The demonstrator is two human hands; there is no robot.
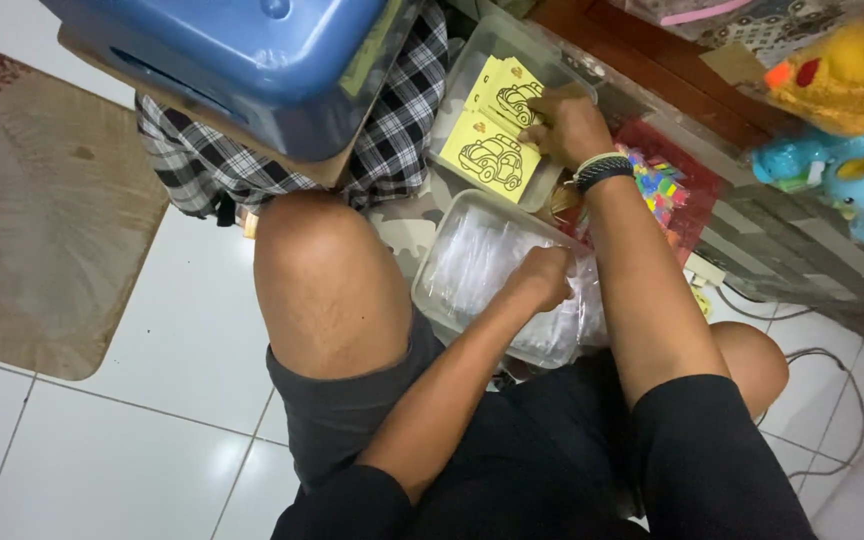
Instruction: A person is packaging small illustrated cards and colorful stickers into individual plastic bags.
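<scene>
Visibly two yellow car cards (492,155), two hands (552,200).

Counts: 2 clear rectangular plastic tubs, far one (464,75) with yellow cards, near one (430,285) with clear plastic sleeves, sleeve count unreadable. 2 yellow square cards with black car outlines fully visible, upper (508,95), lower (490,157); more stacked under, can't count. 2 blue plastic toy animals (847,180). 1 blue plastic stool (242,60). 1 brown floor mat (32,210).
</scene>
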